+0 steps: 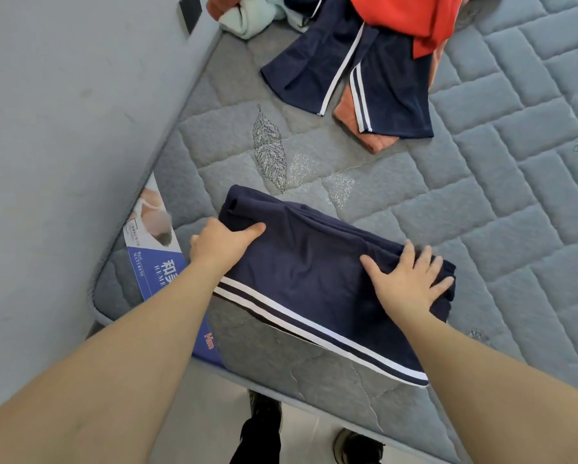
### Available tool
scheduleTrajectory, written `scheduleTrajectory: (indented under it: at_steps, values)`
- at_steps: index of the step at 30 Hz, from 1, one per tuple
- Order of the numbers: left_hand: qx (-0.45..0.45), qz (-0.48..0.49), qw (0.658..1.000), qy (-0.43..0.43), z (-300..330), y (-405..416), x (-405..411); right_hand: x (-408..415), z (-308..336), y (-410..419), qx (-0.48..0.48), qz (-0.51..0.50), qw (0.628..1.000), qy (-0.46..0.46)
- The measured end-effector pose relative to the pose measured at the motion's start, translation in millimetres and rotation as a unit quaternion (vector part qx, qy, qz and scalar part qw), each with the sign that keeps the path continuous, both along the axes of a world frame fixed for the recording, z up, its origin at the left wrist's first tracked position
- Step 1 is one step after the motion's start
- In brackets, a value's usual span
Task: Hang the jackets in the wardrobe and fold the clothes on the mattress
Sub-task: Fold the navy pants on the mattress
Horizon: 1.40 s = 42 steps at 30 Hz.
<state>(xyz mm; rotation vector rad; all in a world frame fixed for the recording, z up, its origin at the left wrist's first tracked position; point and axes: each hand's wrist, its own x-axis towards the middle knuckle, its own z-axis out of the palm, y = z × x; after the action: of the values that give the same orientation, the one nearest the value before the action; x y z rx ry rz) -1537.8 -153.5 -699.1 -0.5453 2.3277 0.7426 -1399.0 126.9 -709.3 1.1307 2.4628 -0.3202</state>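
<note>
A folded navy garment (314, 283) with two white stripes along its near edge lies on the grey quilted mattress (481, 202), close to the mattress's front edge. My left hand (222, 244) grips the garment's left end, thumb on top and fingers tucked under the fold. My right hand (409, 283) rests flat on its right end with fingers spread. Further back lies a pile of unfolded clothes: navy striped trousers (347, 72), an orange-red garment (411, 18), a salmon piece (376, 139) and a pale mint garment (250, 18).
A grey wall (63, 128) runs along the mattress's left side. A blue and white mattress label (157, 259) sits at the left corner. My feet in dark shoes (358, 447) stand on the pale floor below the front edge.
</note>
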Motion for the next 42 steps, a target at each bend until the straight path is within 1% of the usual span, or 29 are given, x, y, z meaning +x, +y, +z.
scheduleTrajectory:
  at_steps: [2,4,6,8,9,10,11,12,13,14,16,17,18,19,20,21,22,23,24,26,28,30,32,34,35,37,39,41,42]
  values:
    - [0.058,0.013,0.998,-0.001,4.4,3.2,-6.1,-2.1,-2.7,15.6,0.010,0.134,0.991,-0.025]
    - [0.095,-0.048,0.993,0.042,13.7,13.9,-10.3,-13.9,0.5,29.4,-0.008,0.204,0.978,-0.050]
    - [0.102,-0.105,0.984,0.101,24.1,26.9,-23.8,-24.7,9.5,39.2,-0.067,0.194,0.976,-0.075]
    - [0.105,-0.099,0.978,0.148,35.7,35.5,-49.9,-28.0,15.9,46.9,-0.120,0.162,0.977,-0.069]
    - [0.087,-0.096,0.978,0.164,39.7,36.5,-65.2,-27.9,17.7,50.8,-0.149,0.142,0.977,-0.060]
    - [0.029,-0.113,0.978,0.173,43.5,35.9,-78.7,-27.2,19.2,54.2,-0.181,0.123,0.974,-0.057]
    - [-0.063,-0.143,0.972,0.178,47.1,34.1,-87.4,-26.0,20.5,58.0,-0.208,0.112,0.970,-0.064]
    - [-0.157,-0.173,0.954,0.189,50.8,33.8,-89.3,-24.8,20.5,63.0,-0.224,0.112,0.965,-0.077]
    - [-0.218,-0.205,0.929,0.218,54.2,37.0,-83.7,-23.9,19.4,69.1,-0.228,0.118,0.962,-0.093]
    - [-0.233,-0.244,0.904,0.261,57.2,43.9,-71.3,-23.0,17.8,76.2,-0.228,0.120,0.960,-0.108]
    - [-0.152,-0.391,0.849,0.320,57.2,66.0,-24.5,-20.1,15.4,88.5,-0.258,0.089,0.954,-0.126]
    - [-0.075,-0.480,0.820,0.303,54.5,75.7,8.7,-18.1,15.3,92.7,-0.279,0.073,0.949,-0.129]
    - [-0.016,-0.569,0.784,0.247,47.9,82.7,45.7,-16.0,15.1,95.8,-0.294,0.065,0.945,-0.128]
    - [0.003,-0.652,0.737,0.179,38.9,87.2,81.0,-14.5,15.4,97.5,-0.305,0.063,0.942,-0.122]
    - [-0.006,-0.708,0.696,0.116,28.9,89.8,109.7,-13.2,14.5,98.5,-0.315,0.060,0.941,-0.111]
    - [-0.041,-0.736,0.672,0.070,17.0,91.4,132.1,-11.6,13.3,98.9,-0.325,0.056,0.939,-0.097]
    - [-0.081,-0.742,0.664,0.055,4.7,93.3,148.2,-9.6,11.7,98.8,-0.338,0.051,0.936,-0.083]
    - [-0.109,-0.730,0.672,0.059,-3.6,96.6,158.1,-7.5,10.9,97.6,-0.351,0.046,0.933,-0.068]
    - [-0.124,-0.706,0.694,0.069,-8.1,100.8,163.3,-5.4,10.2,96.4,-0.363,0.040,0.929,-0.057]
    - [-0.130,-0.672,0.723,0.093,-10.8,112.8,169.7,-2.6,11.6,94.2,-0.381,0.031,0.922,-0.057]
    - [-0.095,-0.649,0.748,0.101,-8.0,124.1,173.8,-3.4,14.5,94.1,-0.383,0.008,0.919,-0.099]
    - [-0.028,-0.625,0.775,0.091,-0.2,130.8,173.3,-7.0,21.8,96.3,-0.361,-0.017,0.911,-0.196]
    - [0.091,-0.570,0.816,0.028,17.0,130.0,167.8,-11.2,34.0,97.2,-0.356,-0.027,0.885,-0.299]
    - [0.232,-0.425,0.867,-0.114,35.4,121.8,156.0,-16.1,51.4,96.7,-0.369,-0.026,0.855,-0.362]
    - [0.291,-0.343,0.875,-0.179,43.4,114.4,145.7,-19.5,62.7,95.3,-0.383,-0.012,0.844,-0.377]
    - [0.364,-0.222,0.870,-0.248,56.0,91.2,116.7,-33.7,80.6,90.1,-0.419,0.014,0.835,-0.357]
    - [0.441,-0.080,0.854,-0.263,59.7,62.0,82.4,-58.2,94.8,75.7,-0.479,-0.031,0.831,-0.282]
    - [0.474,0.072,0.847,-0.229,58.0,33.1,50.8,-90.3,102.3,55.8,-0.512,-0.143,0.824,-0.194]
    - [0.456,0.131,0.860,-0.188,53.4,19.6,37.3,-108.1,101.3,43.3,-0.511,-0.169,0.830,-0.146]
